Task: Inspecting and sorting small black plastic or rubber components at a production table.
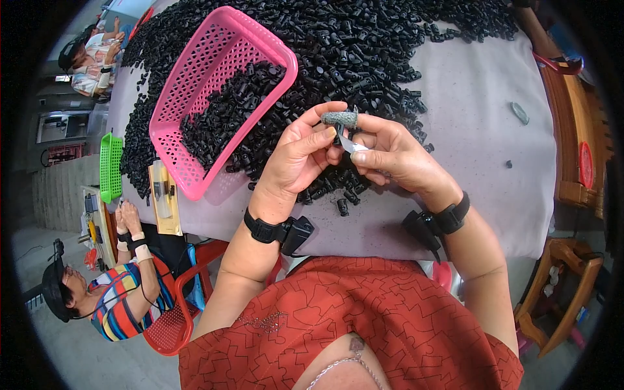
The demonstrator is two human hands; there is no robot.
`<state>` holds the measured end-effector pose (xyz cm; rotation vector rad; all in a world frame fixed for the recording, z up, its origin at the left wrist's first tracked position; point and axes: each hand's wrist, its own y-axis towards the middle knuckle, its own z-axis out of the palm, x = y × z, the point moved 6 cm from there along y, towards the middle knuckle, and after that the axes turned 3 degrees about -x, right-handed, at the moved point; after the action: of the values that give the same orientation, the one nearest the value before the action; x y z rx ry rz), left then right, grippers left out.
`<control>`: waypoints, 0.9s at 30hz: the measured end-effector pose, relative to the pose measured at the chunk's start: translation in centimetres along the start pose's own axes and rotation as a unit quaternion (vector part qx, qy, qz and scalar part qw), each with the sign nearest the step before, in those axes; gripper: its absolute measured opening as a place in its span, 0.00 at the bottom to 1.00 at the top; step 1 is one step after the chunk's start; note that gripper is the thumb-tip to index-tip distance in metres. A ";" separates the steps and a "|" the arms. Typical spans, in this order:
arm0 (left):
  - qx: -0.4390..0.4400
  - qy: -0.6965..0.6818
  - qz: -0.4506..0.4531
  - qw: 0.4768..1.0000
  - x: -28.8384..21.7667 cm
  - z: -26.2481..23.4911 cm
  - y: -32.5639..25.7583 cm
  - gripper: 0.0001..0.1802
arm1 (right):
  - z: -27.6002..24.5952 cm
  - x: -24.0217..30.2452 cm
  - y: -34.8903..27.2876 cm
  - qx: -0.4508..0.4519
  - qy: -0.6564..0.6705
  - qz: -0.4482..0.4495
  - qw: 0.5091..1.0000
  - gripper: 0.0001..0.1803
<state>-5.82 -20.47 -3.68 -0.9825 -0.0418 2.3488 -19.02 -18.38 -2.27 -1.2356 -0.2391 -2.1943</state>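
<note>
Head view: both hands raised over the bench's near edge, working one small black plastic part.

My left hand (300, 153) pinches the small black plastic part (339, 134) between thumb and fingers; grip narrow. My right hand (390, 153), forefinger in a grey knitted fingertip sleeve (340, 118), is closed on a small silver blade (351, 145) touching that part. Just beneath the hands lies the near fringe of the loose heap of black plastic pieces (364, 52), which runs to the far edge. The pink perforated plastic basket (195, 84), part-filled, tilts against the heap's left side. A green basket (110, 166) stands at the bench's left edge.
</note>
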 end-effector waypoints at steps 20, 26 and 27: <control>-0.032 0.003 -0.001 0.999 0.3 -0.6 0.1 0.20 | 0.0 0.1 0.1 -0.020 -0.042 0.002 0.999 0.19; -0.002 -0.012 -0.004 1.000 0.3 -0.3 0.1 0.20 | -0.5 0.2 0.0 -0.050 -0.053 0.011 0.997 0.17; 0.013 -0.003 -0.010 1.000 0.4 -0.1 0.0 0.20 | -1.0 0.0 0.1 -0.055 -0.057 0.005 0.997 0.16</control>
<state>-6.00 -20.31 -3.97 -0.9582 -0.0219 2.3292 -19.63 -18.86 -2.85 -1.4220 -0.1590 -2.1559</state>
